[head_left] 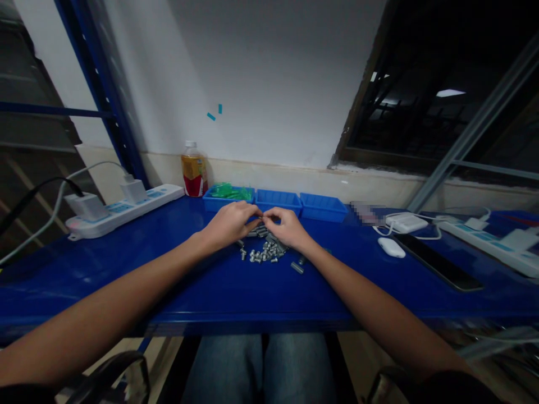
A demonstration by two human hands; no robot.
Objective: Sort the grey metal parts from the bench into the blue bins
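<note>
My left hand (231,223) and my right hand (285,227) meet fingertip to fingertip above the middle of the blue table. Both are closed in a pinch, and whatever sits between the fingertips is too small and too hidden to name. Below them lies a loose pile of short silver screws (265,253). Grey metal cylinders lie among and behind the screws, partly covered by my hands. One such cylinder (297,267) rests apart, to the front right of the pile.
Behind my hands stand three blue bins; the left bin (206,202) holds green pieces (229,192). A drink bottle (194,171) and a power strip (126,210) are to the left. On the right lie a phone (438,262), a white earphone case (391,247) and another power strip (488,241).
</note>
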